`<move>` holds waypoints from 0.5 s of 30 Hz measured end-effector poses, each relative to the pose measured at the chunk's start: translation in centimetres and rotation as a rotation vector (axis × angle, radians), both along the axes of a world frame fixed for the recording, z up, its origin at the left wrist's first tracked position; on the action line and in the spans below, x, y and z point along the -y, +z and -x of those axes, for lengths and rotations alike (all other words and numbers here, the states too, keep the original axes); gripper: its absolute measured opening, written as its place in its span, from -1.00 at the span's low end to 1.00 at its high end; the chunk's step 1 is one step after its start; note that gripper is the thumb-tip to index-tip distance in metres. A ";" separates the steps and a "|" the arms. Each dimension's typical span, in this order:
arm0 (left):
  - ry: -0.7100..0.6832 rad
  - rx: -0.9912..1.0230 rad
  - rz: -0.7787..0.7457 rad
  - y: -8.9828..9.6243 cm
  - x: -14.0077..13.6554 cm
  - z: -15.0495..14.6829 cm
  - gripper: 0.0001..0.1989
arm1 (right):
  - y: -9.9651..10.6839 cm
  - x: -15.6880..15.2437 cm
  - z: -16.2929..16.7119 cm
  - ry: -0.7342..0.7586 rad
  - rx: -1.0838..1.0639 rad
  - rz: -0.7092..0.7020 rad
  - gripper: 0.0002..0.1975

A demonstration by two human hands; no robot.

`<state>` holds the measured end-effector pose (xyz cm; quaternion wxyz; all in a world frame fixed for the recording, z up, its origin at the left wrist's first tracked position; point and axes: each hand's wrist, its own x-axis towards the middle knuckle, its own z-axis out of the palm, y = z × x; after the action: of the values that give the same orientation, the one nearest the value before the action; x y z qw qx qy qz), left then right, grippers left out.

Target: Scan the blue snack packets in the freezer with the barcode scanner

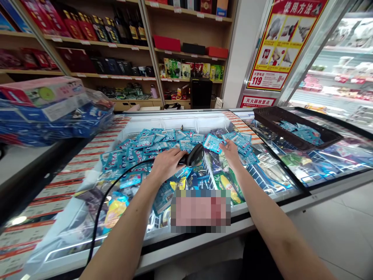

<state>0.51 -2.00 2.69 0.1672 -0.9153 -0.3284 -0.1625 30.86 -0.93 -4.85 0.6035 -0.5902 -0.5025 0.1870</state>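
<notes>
My left hand (169, 161) is closed around the handle of a black barcode scanner (194, 156), its head turned to the right. A black cable (106, 194) runs from it along my left forearm. Between the fingers of my right hand (230, 151) is a small blue packet (213, 143), held just right of the scanner's head. Many similar blue packets (142, 149) lie heaped on the freezer's glass top (87, 171), left of and behind my left hand. A smaller pile of blue packets (244, 146) lies beside my right hand.
A dark brown tray (329, 142) with some blue packets stands at the right on the freezer. Boxes and blue plastic-wrapped goods (58, 112) are stacked at the left. Behind are shelves (192, 33) of goods and a red poster (284, 46). A pixelated patch hides the front middle.
</notes>
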 end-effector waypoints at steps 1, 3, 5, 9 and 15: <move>-0.004 -0.002 -0.001 0.0 0.0 0.0 -0.65 | 0.0 0.0 0.0 -0.006 -0.011 0.006 -0.67; -0.009 -0.006 0.001 0.0 0.0 0.0 -0.65 | 0.0 0.0 0.0 -0.015 -0.049 0.011 -0.66; -0.012 -0.005 0.006 0.0 0.0 0.0 -0.65 | 0.0 0.1 0.1 -0.011 -0.058 0.009 -0.65; -0.030 0.003 0.015 -0.1 -0.1 -0.1 -0.64 | 0.2 0.2 0.2 -0.004 -0.071 0.008 -0.66; -0.049 0.004 0.018 -0.1 0.0 -0.1 -0.64 | 0.6 0.5 0.4 -0.013 -0.067 0.028 -0.68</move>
<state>0.61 -1.97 2.58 0.1544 -0.9241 -0.3077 -0.1657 30.48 -1.40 -4.26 0.6128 -0.5953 -0.4755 0.2099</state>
